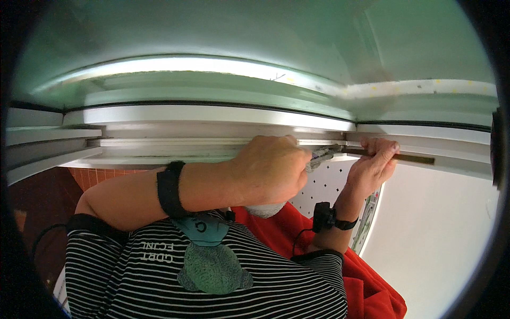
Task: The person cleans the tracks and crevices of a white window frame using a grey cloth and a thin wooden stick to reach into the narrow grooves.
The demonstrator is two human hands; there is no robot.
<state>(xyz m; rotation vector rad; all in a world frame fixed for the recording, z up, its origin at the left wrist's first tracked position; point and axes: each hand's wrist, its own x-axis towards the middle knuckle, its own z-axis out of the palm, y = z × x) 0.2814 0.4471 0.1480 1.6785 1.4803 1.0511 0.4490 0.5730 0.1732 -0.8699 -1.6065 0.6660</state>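
My left hand (275, 169) is closed in a fist over the window track, back of the hand up. A grey cloth (318, 158) comes out from its fingers to the right, and more greyish cloth shows below the fist. My right hand (374, 159) grips a thin, flat, brownish strip (416, 158) lying roughly along the frame. The strip's left end meets the cloth near the corner of the white window frame (207, 113). The part of the cloth inside my left hand is hidden. The white sill track (175, 142) runs behind my left hand.
Green-tinted window glass (199, 36) rises beyond the frame. Frame rails (51, 135) stand at the left. A smooth white surface (430, 223) lies at the right. Red fabric (263, 231) and a white dotted surface (330, 179) are below the hands. Reddish tiles (91, 177) show at lower left.
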